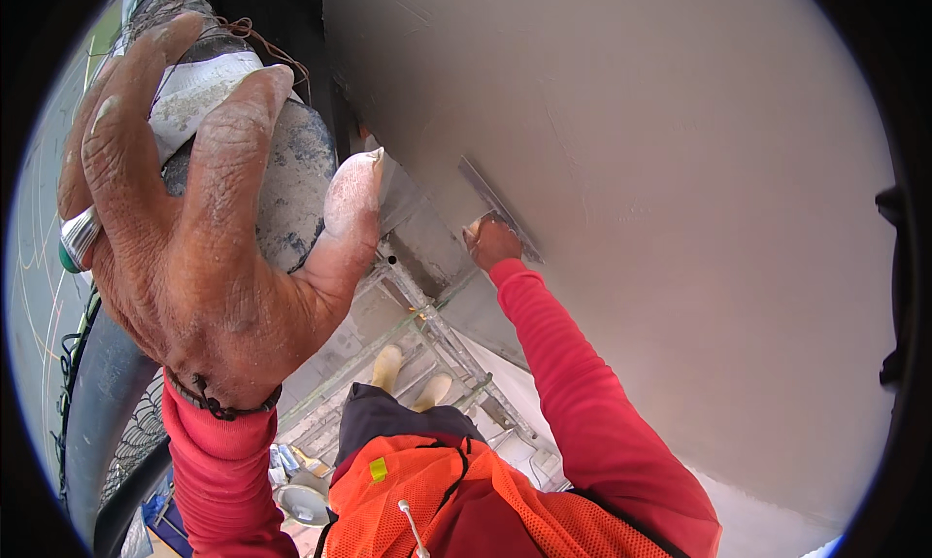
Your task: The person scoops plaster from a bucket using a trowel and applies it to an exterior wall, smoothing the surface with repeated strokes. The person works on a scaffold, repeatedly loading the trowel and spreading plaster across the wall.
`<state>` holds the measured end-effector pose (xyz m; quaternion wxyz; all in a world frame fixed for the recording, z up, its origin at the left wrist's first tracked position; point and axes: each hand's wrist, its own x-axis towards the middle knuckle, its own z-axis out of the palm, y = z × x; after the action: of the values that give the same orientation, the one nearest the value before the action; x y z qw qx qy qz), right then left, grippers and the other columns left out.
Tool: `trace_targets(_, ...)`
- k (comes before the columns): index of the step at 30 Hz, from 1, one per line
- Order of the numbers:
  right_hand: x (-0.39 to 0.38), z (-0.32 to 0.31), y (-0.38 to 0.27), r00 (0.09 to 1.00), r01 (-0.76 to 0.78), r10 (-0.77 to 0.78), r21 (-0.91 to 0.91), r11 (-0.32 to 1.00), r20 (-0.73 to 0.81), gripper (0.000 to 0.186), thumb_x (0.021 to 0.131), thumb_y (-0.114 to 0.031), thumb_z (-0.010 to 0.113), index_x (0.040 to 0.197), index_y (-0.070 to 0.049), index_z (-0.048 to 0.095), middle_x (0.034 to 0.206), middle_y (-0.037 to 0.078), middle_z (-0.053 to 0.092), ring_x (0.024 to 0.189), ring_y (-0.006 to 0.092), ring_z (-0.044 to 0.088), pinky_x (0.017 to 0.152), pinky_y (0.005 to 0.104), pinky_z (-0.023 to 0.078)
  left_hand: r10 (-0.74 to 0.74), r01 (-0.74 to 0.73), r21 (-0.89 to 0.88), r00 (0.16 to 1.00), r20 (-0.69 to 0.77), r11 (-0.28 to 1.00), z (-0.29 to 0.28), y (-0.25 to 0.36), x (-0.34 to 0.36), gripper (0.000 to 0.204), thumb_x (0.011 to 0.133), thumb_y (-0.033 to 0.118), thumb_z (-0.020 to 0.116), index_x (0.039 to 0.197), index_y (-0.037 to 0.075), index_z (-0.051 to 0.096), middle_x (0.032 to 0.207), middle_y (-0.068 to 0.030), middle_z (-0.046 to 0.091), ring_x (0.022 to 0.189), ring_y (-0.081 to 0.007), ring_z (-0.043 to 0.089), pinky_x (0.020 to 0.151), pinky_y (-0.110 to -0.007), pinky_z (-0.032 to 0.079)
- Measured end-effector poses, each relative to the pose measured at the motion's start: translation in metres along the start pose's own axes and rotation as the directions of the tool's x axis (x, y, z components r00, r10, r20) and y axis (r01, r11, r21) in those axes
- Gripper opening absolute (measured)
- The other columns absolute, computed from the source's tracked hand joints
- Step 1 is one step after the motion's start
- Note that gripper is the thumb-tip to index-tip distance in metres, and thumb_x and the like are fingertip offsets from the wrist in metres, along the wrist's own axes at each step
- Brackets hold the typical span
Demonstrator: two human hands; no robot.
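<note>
Close in front of me, my left hand is spread over a grey, mortar-speckled rounded surface beside a wire-tied pole. Its fingers arch apart and the thumb sticks out to the right; whether the palm touches is hidden. White wrapping shows between the fingers. Farther away, my right hand is closed round the handle of a plastering trowel. The trowel's long thin blade lies along the smooth grey plastered wall, near its left edge. My fingers cover most of the handle.
Scaffold pipes and planks lie below, around my pale boots. A round container stands lower left among other items. A thick grey curved pipe and wire mesh run along my left. Block masonry borders the plaster.
</note>
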<state>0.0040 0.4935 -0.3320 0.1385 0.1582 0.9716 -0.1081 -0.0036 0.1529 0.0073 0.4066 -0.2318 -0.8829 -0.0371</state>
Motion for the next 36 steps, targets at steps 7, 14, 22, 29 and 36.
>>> trace_targets(7,-0.021,-0.146,-0.066,0.913,0.158,-0.079,0.168,0.973,-0.401,0.055,0.097,-0.049,0.069,0.099,0.006,0.068,0.092,0.029,0.073,0.09,0.0485,0.071,0.084,0.056,0.055,-0.118,0.111,-0.08,0.99,-0.078,0.991,-0.002,0.012,0.001,0.046,0.08,0.04,0.084,0.115,0.011,0.077,0.143,-0.0154,0.058,0.135,-0.0386,0.052,0.106,-0.05,0.049)
trace_targets(14,-0.104,-0.265,-0.049,0.77,0.292,0.005,0.359,0.886,-0.638,0.051,0.096,-0.042,0.074,0.091,0.008,0.065,0.079,0.025,0.071,0.074,0.044,0.071,0.072,0.0506,0.055,-0.079,0.079,-0.009,0.982,-0.171,0.997,-0.001,0.014,0.0,0.045,0.079,0.044,0.084,0.106,0.008,0.079,0.138,-0.0126,0.059,0.129,-0.0356,0.055,0.092,-0.046,0.057)
trace_targets(22,-0.205,-0.314,0.03,0.647,0.439,0.029,0.403,0.803,-0.762,0.049,0.099,-0.044,0.073,0.088,0.002,0.059,0.067,0.007,0.06,0.059,0.0174,0.057,0.059,0.0338,0.049,-0.101,0.109,0.057,0.986,-0.131,0.992,0.004,0.011,-0.007,0.046,0.089,0.052,0.074,0.112,0.011,0.078,0.143,-0.009,0.057,0.132,-0.0363,0.055,0.094,-0.049,0.059)
trace_targets(29,-0.309,-0.348,0.116,0.645,0.576,0.178,0.626,0.526,-0.743,0.044,0.101,-0.042,0.073,0.089,-0.002,0.059,0.065,0.0,0.054,0.054,0.0111,0.053,0.051,0.0292,0.045,-0.107,0.114,0.078,0.99,-0.087,0.99,0.006,0.01,-0.007,0.045,0.094,0.049,0.071,0.118,0.012,0.077,0.148,-0.0088,0.055,0.134,-0.0393,0.055,0.104,-0.054,0.052)
trace_targets(36,-0.413,-0.327,0.179,0.496,0.68,0.385,0.624,0.386,-0.779,0.033,0.103,-0.033,0.071,0.093,-0.005,0.057,0.069,-0.001,0.051,0.056,0.01,0.048,0.051,0.0287,0.043,-0.071,0.083,0.08,0.986,-0.149,0.993,0.015,0.005,-0.009,0.044,0.095,0.049,0.069,0.12,0.014,0.077,0.148,-0.0099,0.056,0.134,-0.0411,0.054,0.105,-0.053,0.051)
